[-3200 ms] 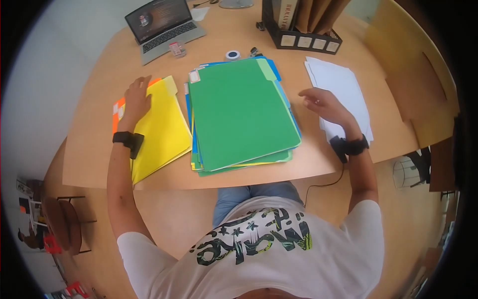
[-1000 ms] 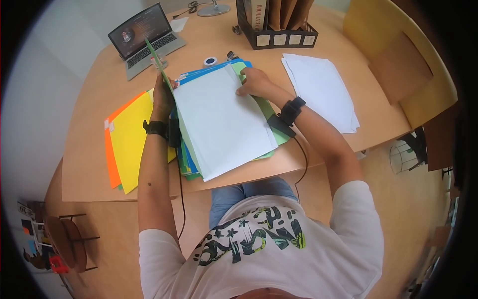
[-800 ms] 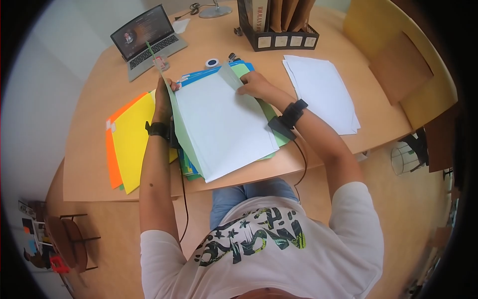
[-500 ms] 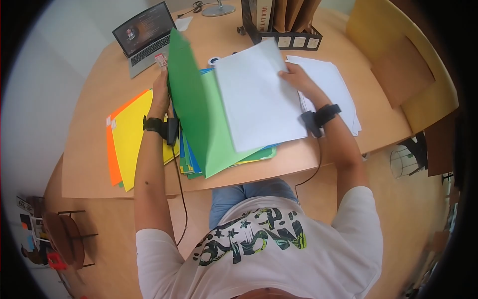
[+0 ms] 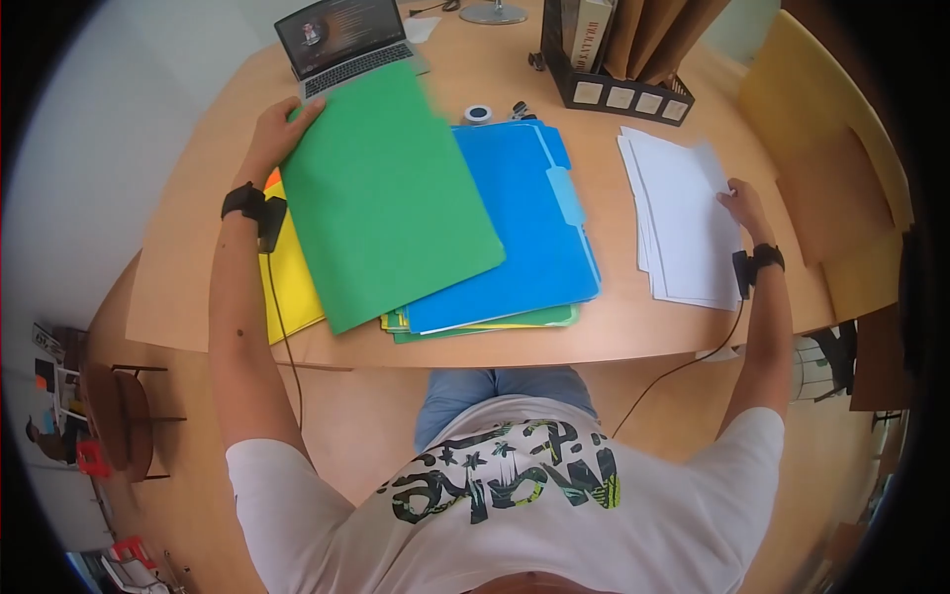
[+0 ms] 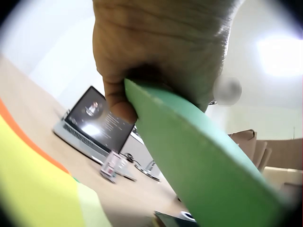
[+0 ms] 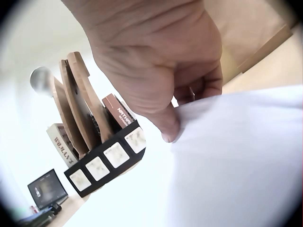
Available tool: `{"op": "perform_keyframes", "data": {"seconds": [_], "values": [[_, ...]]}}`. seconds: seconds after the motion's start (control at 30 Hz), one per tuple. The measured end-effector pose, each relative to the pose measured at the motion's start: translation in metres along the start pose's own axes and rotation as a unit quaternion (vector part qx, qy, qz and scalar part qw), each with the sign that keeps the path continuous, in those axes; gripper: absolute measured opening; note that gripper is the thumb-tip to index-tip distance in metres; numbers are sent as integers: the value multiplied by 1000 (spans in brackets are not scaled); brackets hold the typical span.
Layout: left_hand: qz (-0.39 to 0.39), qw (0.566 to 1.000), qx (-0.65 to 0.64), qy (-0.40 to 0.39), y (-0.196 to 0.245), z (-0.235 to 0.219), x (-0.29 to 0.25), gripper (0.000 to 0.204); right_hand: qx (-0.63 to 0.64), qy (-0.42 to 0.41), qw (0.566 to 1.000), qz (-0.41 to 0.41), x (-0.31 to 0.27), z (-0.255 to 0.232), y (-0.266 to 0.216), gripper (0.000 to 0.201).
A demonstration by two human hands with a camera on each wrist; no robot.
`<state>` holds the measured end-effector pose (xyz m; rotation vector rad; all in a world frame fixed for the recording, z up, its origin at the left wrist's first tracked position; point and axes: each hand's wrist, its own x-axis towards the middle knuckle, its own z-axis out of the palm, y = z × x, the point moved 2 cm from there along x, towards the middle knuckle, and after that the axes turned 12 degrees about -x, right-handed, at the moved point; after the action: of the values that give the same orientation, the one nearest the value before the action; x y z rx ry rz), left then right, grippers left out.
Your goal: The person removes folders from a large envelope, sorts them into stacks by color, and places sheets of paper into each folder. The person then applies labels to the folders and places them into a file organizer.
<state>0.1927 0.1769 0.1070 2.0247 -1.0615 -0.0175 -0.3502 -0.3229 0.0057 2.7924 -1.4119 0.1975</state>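
My left hand (image 5: pixel 277 134) grips a green folder (image 5: pixel 391 203) by its upper left edge, thumb on top. The folder hangs over the yellow folder (image 5: pixel 287 287) and part of a stack topped by a blue folder (image 5: pixel 539 228). In the left wrist view the fingers wrap round the edge of the green folder (image 6: pixel 203 165). On the right, my right hand (image 5: pixel 749 210) pinches the right edge of white paper (image 5: pixel 683 223) at the loose paper pile. The right wrist view shows thumb and fingers of the right hand (image 7: pixel 161 66) on the white paper (image 7: pixel 236 156).
An open laptop (image 5: pixel 351 49) stands at the back left. A round white-rimmed object (image 5: pixel 477 115) lies behind the folder stack. A black file holder (image 5: pixel 633 97) with a book and brown folders is at the back right. Yellow panels (image 5: pixel 841 168) border the table's right side.
My right hand has carried the white paper from inside the opened green folder to the pile on the right. My left hand has moved the green folder left off the stack, uncovering the blue folder.
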Motion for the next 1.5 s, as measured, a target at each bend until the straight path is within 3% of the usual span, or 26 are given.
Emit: {"op": "perform_keyframes", "data": {"seconds": [0.1,0.2,0.4,0.43,0.53,0.63,0.77,0.8,0.87,0.93,1.07,1.17,1.27,1.3,1.4,1.5], "values": [[-22,995,97,-9,-11,-29,-8,53,-7,3,1000,-13,-4,11,4,47],[29,980,192,-41,-39,-44,-18,49,52,-19,997,50,-12,4,-6,55],[75,923,361,-108,-78,-35,-43,60,17,25,1000,5,-2,1,19,55],[34,916,376,-136,-86,-31,-44,70,28,36,999,-8,-4,-5,14,54],[81,924,367,-70,-102,-22,-56,75,65,51,996,-46,-12,-23,-10,47],[88,912,385,-110,-105,-1,-49,74,124,28,988,-90,-35,-47,-73,39],[121,977,89,-150,-60,65,-58,53,218,-25,952,-213,-63,-52,-161,34],[106,975,109,-165,-55,81,-63,51,253,-32,933,-254,-67,-43,-176,35],[77,967,147,-192,-50,105,-72,48,266,-83,924,-261,-85,-41,-214,43],[44,969,112,-214,-42,105,-78,45,262,-83,915,-296,-93,-32,-235,47],[9,962,103,-254,-32,89,-90,38,273,-98,911,-292,-99,-16,-251,41],[58,968,78,-231,-31,78,-100,36,330,-128,896,-269,-96,-4,-250,45],[3,954,130,-271,-25,74,-101,42,389,-148,874,-253,-97,0,-248,42],[71,959,155,-225,-29,78,-104,39,413,-156,862,-250,-96,3,-247,41],[199,969,20,-148,33,96,-120,41,435,-190,847,-237,-97,3,-248,36],[183,945,-37,-267,104,117,-148,50,412,-203,855,-240,-93,8,-249,35]]}}
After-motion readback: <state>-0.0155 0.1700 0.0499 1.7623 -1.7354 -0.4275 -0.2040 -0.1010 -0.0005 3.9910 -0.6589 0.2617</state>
